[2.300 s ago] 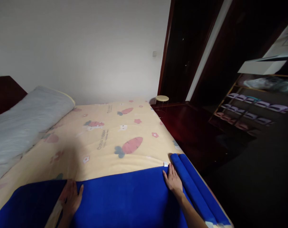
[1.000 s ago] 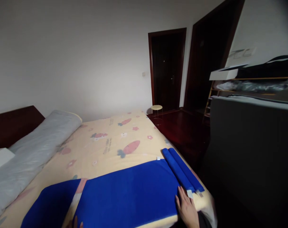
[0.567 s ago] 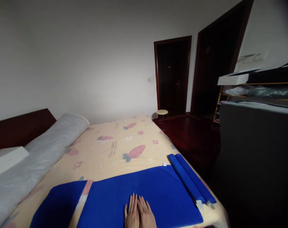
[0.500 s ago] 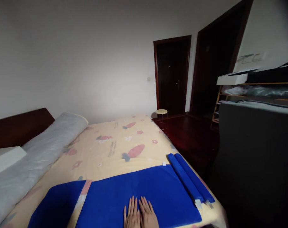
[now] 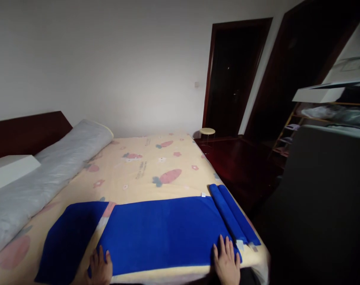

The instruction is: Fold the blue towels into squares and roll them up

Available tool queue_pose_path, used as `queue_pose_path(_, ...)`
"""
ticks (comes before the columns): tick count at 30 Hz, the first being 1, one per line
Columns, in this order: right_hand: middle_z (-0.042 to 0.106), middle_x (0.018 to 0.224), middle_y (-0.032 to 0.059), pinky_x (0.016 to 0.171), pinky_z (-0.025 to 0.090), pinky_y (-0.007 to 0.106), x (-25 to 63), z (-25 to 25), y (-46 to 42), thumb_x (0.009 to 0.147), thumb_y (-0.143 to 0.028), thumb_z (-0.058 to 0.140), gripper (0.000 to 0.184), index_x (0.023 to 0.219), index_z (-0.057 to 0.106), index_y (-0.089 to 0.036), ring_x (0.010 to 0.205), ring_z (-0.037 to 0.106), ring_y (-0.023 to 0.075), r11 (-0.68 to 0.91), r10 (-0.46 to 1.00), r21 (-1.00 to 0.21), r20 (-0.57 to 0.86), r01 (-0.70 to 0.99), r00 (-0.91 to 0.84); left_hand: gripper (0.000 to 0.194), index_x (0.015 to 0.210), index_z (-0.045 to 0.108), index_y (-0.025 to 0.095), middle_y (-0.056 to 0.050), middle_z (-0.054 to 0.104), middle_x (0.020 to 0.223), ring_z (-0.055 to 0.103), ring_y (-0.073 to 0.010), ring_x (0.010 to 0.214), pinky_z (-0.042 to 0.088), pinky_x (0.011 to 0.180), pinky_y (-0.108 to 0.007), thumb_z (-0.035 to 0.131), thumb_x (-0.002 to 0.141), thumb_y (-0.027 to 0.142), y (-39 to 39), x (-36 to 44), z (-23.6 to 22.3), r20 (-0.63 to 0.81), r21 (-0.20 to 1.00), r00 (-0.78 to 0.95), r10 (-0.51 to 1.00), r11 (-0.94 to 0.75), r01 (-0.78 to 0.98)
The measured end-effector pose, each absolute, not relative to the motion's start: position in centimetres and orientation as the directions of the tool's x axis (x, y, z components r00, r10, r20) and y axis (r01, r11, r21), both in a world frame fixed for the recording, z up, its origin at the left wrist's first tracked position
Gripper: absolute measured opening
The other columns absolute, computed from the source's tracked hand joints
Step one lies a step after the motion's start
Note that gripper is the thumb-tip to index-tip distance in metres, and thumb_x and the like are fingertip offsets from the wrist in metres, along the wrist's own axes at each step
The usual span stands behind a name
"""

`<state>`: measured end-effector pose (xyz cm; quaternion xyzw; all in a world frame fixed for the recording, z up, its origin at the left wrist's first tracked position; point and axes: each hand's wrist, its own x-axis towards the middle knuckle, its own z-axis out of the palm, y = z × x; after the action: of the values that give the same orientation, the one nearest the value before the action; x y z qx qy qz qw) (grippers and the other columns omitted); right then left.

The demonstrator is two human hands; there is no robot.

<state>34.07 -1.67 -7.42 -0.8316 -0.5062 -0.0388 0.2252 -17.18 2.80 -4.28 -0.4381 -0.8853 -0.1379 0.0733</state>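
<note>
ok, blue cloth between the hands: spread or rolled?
Spread: the blue cloth lies flat on the carrot-print sheet, left hand and right hand near its front corners, two blue rolls beside it.

Free way over cloth (image 5: 168, 233), rolls (image 5: 226, 213) rightward

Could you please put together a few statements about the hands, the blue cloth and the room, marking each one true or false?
1. The right hand touches the flat blue cloth. True.
2. Two blue rolls lie side by side. True.
3. The rolls lie to the left of the flat blue cloth. False: they lie along its right side.
4. A round stool stands near a dark door. True.
5. The two hands are touching. False: the left hand is apart, at the cloth's near left corner.
</note>
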Motion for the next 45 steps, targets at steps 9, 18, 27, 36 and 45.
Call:
queue_pose_path(9,0.039,0.150,0.0175,0.110,0.027,0.058,34.0,-7.6,-1.2,0.088,-0.058,0.012,0.080,0.143,0.045,-0.009,0.141,0.032,0.0343,-0.397,0.809,-0.354,0.300,0.846,0.505,0.067,0.143,0.041,0.013,-0.021,0.058,0.135,0.052,-0.0336,0.127,0.038,0.103,-0.058,0.017,0.092,0.048,3.8,-17.2,-3.0,0.242,0.380,-0.732,0.637,0.633,0.675)
queue_pose_path(18,0.030,0.155,0.0055,0.116,0.026,0.049,22.5,-4.9,1.6,0.092,-0.028,0.027,0.056,0.147,0.039,-0.020,0.144,0.025,0.0258,0.068,0.975,-0.433,0.221,0.899,0.033,0.055,0.151,0.022,0.025,-0.007,0.036,0.156,0.032,-0.0217,0.143,0.021,0.117,-0.050,0.016,0.097,0.035,7.7,-3.3,-1.0,0.432,0.110,-0.114,0.894,0.074,0.991)
queue_pose_path(27,0.029,0.155,0.0019,0.117,0.024,0.047,22.1,-3.2,5.2,0.096,-0.044,0.031,0.055,0.147,0.037,-0.026,0.144,0.027,0.0252,0.164,0.986,-0.443,0.113,0.881,-0.126,0.051,0.148,0.007,0.037,0.004,0.024,0.159,0.029,-0.0192,0.145,0.029,0.116,-0.048,0.021,0.099,0.036,7.8,4.8,-2.7,0.067,0.123,0.362,0.930,-0.367,0.922)
queue_pose_path(36,0.038,0.152,0.0140,0.112,0.026,0.053,35.8,-7.7,2.4,0.089,-0.059,0.015,0.077,0.145,0.043,-0.014,0.141,0.032,0.0297,-0.309,0.875,-0.270,0.294,0.912,0.383,0.054,0.149,0.003,0.037,0.002,0.026,0.159,0.031,-0.0203,0.144,0.030,0.115,-0.048,0.023,0.100,0.041,6.8,3.1,-1.9,0.148,0.072,0.311,0.939,-0.324,0.943)
queue_pose_path(45,0.030,0.157,0.0049,0.117,0.023,0.044,27.3,-3.6,5.3,0.098,-0.052,0.021,0.060,0.150,0.032,-0.024,0.145,0.024,0.0224,0.174,0.976,-0.343,0.185,0.923,-0.116,0.052,0.149,0.005,0.038,0.003,0.027,0.158,0.031,-0.0195,0.144,0.030,0.115,-0.048,0.022,0.100,0.041,6.8,3.0,-2.0,0.134,0.101,0.311,0.941,-0.325,0.940)
